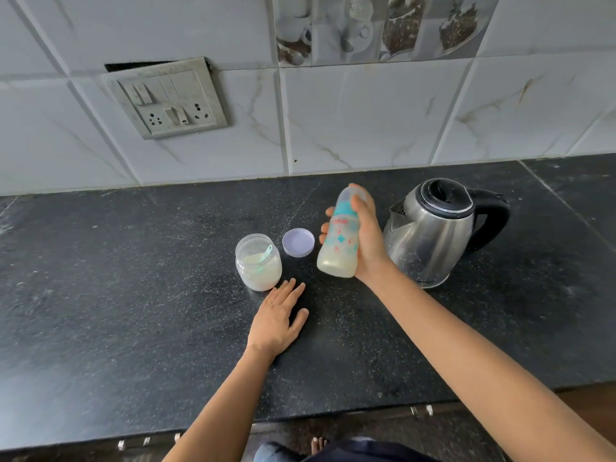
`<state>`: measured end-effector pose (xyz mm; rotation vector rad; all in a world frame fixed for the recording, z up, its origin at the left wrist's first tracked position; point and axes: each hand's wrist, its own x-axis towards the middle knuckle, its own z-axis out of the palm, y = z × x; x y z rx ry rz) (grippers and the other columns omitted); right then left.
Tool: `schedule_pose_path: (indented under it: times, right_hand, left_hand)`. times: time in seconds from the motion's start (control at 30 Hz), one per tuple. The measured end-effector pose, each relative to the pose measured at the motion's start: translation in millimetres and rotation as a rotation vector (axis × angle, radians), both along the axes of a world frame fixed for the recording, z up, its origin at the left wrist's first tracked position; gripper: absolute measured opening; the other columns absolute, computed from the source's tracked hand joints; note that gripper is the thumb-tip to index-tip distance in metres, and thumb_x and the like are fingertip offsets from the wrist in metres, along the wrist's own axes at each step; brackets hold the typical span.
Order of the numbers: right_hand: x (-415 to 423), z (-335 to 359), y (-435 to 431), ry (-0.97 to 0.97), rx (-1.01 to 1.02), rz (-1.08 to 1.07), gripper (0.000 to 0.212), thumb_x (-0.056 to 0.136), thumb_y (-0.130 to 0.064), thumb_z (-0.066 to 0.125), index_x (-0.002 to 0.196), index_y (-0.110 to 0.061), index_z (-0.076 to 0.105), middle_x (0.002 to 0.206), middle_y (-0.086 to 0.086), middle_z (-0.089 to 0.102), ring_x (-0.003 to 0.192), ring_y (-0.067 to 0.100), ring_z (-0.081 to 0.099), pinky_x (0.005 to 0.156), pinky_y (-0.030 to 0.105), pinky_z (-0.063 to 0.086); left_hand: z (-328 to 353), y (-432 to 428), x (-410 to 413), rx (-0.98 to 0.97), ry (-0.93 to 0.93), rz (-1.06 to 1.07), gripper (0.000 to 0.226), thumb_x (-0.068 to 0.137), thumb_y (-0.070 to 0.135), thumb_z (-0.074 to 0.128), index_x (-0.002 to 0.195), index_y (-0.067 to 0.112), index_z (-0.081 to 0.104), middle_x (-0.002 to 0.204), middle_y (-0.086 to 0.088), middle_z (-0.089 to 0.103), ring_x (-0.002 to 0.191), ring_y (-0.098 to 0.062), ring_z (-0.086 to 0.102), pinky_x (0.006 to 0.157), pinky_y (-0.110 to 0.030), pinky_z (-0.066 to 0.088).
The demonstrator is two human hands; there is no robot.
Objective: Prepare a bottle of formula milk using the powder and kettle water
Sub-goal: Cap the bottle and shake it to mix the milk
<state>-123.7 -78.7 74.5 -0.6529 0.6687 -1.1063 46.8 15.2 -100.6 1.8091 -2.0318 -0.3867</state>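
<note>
Holding the baby bottle [340, 238] up off the black granite counter [133, 295], our right hand [366, 241] wraps its fingers around the printed body, the capped top tilted slightly toward the wall and pale milk pooled in the bottom. Just right of that hand stands one steel electric kettle [433, 235], lid shut, black handle pointing right; hand and kettle are close but we cannot tell whether they touch. Left of the bottle we count one clear powder jar [258, 263], open, with one teal scoop [266, 253] leaning inside on the powder, and one lilac lid [298, 242] lying flat between jar and bottle, apart from both. Our left hand [278, 320] rests palm down on the stone, fingers spread, grasping nothing, its fingertips just short of the jar's base. On the tiled wall [366, 128] behind sits one switchboard [166, 98] with two sockets, well apart from everything. Counter lies bare to the far left and along the near edge, and a narrower strip stays free beyond the kettle's handle.
</note>
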Motion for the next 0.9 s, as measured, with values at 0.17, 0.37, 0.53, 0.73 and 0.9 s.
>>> schedule_pose_path:
  times: [0.17,0.37,0.53,0.73,0.9]
  right_hand:
    - [2.4,-3.7,29.9,0.104,-0.140,0.272,0.051,0.083,-0.029,0.058,0.131,-0.021,0.040,0.086,0.015,0.058,0.059,0.026,0.060,0.052,0.034,0.051]
    - [4.0,9.8,12.9,-0.022,-0.002,0.078,0.038,0.085,-0.034,0.057,0.118,-0.019,0.047,0.085,0.010,0.058,0.057,0.023,0.059,0.054,0.032,0.051]
    - [-5.6,3.1,12.0,-0.030,0.042,0.074,0.032,0.089,-0.037,0.056,0.111,-0.014,0.049,0.085,0.009,0.056,0.057,0.023,0.056,0.055,0.032,0.050]
    - [-12.8,-1.6,22.5,0.087,-0.123,0.223,0.040,0.087,-0.029,0.055,0.125,-0.024,0.045,0.087,0.012,0.060,0.060,0.028,0.058,0.053,0.035,0.052]
    - [-7.1,10.8,7.3,-0.092,0.114,-0.048,0.021,0.095,-0.037,0.049,0.102,-0.018,0.054,0.086,0.007,0.056,0.064,0.019,0.055,0.058,0.031,0.051]
  left_hand:
    - [-4.8,-2.3,2.8,-0.002,-0.006,-0.019,0.061,0.095,0.054,0.032,0.150,0.029,0.030,0.158,0.004,0.026,0.148,-0.013,0.019,0.121,-0.035,0.015]
    - [-3.0,-0.7,1.4,0.007,-0.011,-0.001,0.061,0.095,0.056,0.030,0.149,0.029,0.032,0.158,0.004,0.027,0.147,-0.012,0.018,0.122,-0.031,0.012]
    - [-2.6,-0.8,1.6,0.007,0.001,0.002,0.063,0.093,0.057,0.029,0.150,0.029,0.031,0.158,0.003,0.028,0.147,-0.012,0.018,0.121,-0.029,0.009]
    - [-2.9,-1.0,1.9,0.012,-0.014,0.003,0.063,0.093,0.059,0.027,0.150,0.030,0.030,0.158,0.004,0.026,0.148,-0.011,0.016,0.121,-0.027,0.007]
    - [-1.8,-0.4,1.8,0.017,-0.012,0.000,0.063,0.094,0.058,0.028,0.151,0.031,0.028,0.159,0.005,0.025,0.148,-0.010,0.015,0.121,-0.026,0.006]
